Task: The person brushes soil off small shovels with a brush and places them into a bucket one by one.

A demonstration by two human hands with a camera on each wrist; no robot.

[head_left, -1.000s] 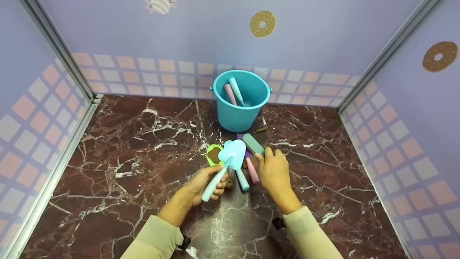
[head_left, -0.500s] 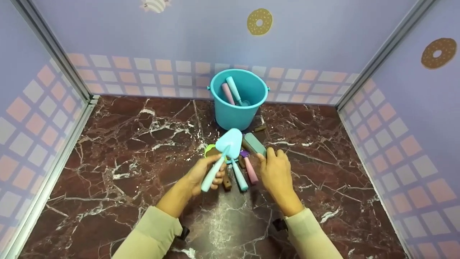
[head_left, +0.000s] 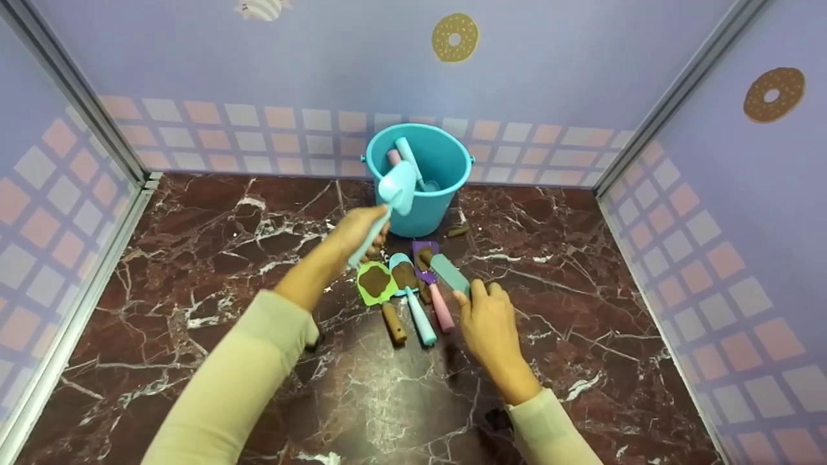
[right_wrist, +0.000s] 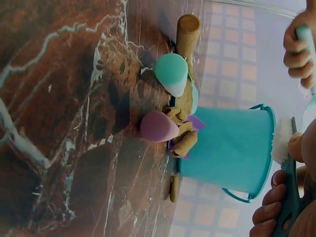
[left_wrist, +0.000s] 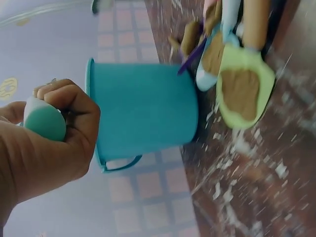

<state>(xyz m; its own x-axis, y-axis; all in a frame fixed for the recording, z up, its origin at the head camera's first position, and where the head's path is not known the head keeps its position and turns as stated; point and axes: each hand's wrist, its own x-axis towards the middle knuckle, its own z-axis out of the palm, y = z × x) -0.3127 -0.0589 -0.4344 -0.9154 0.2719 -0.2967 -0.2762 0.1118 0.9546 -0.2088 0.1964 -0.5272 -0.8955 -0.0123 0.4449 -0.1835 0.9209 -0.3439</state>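
My left hand (head_left: 354, 234) grips the handle of a light blue toy shovel (head_left: 398, 183), raised so that its blade overlaps the near rim of the blue bucket (head_left: 423, 216) in the head view. My right hand (head_left: 489, 321) holds a green scrubbing brush (head_left: 450, 272), whose white bristles (right_wrist: 282, 140) show in the right wrist view. On the marbled surface lie a lime green shovel (head_left: 364, 294) with a brown handle, a light blue shovel (head_left: 420, 316) and a purple shovel (head_left: 442, 309) with a pink handle. All three bear brown, clay-like stuff.
Inside the bucket lean a pink handle (head_left: 393, 156) and a light blue handle (head_left: 408, 155). A small brown lump (head_left: 458, 230) lies by the bucket's base. Lilac panels stand at the left, right and back (head_left: 291, 64), the bucket close to the back one.
My left hand has carried its shovel forward and up from over the other shovels to the bucket, uncovering the green and light blue ones. My right hand has stayed nearly still with the brush.
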